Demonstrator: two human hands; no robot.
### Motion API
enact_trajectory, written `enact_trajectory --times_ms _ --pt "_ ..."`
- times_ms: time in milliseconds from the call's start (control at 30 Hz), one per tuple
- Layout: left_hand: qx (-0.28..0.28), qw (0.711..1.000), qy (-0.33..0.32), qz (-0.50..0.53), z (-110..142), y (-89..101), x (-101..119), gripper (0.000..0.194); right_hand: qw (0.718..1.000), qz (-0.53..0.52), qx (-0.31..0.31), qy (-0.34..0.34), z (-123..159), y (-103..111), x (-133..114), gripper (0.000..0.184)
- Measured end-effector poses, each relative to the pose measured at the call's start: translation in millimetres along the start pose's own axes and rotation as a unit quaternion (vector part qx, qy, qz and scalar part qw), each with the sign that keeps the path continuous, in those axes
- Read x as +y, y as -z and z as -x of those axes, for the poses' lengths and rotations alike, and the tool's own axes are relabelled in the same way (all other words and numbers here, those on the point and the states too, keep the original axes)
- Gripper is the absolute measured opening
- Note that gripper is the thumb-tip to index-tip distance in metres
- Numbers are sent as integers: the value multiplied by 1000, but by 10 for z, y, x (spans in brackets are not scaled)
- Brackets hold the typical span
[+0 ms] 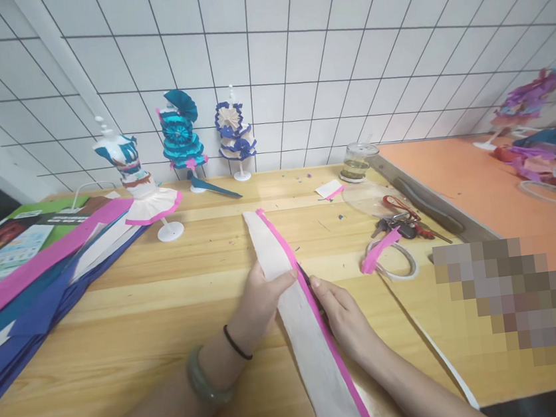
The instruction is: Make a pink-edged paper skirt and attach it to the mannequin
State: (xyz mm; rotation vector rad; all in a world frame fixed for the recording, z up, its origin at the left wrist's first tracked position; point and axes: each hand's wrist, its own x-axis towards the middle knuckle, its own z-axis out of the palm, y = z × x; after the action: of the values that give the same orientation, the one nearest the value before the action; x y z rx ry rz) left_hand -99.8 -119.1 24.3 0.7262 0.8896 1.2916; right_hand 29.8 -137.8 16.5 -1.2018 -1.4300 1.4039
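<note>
A long white crepe paper strip [307, 352] with a pink edge runs from the table's middle toward me. My left hand [267, 293] is closed on its left side, the thumb lying on top near the pink border. At the right edge my right hand [342, 308] is closed around dark scissors [306, 275], whose handles are mostly hidden by the fingers. The blades touch the pink border just beyond my left thumb. To the right lie a tape roll [407, 264] and a pink paper scrap [380, 250].
Small dress forms in paper dresses, one white and pink [151, 203], stand at the back left. Coloured paper strips [65, 279] lie at left. A glass jar [358, 162], keys [403, 226] and a white-pink scrap [330, 189] are at right. A tiled wall [292, 66] rises behind.
</note>
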Motion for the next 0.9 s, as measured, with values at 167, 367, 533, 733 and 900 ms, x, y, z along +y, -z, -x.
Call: enact_trajectory --times_ms 167,367,533,733,900 --pt "12 999 -9 -29 18 -21 -40 35 1000 -1 7 3 -9 9 -18 36" --pt "10 999 -15 -31 17 -12 -55 37 1000 2 9 2 -17 8 -10 38" --pt "3 1000 -10 -25 25 -14 -55 35 1000 1 10 2 -22 8 -12 39" --pt "0 1000 -17 -10 15 -6 -77 39 1000 12 20 -1 -9 -1 -24 41" --pt "-8 1000 -23 -12 15 4 -91 39 1000 2 22 -1 -13 -2 -24 39"
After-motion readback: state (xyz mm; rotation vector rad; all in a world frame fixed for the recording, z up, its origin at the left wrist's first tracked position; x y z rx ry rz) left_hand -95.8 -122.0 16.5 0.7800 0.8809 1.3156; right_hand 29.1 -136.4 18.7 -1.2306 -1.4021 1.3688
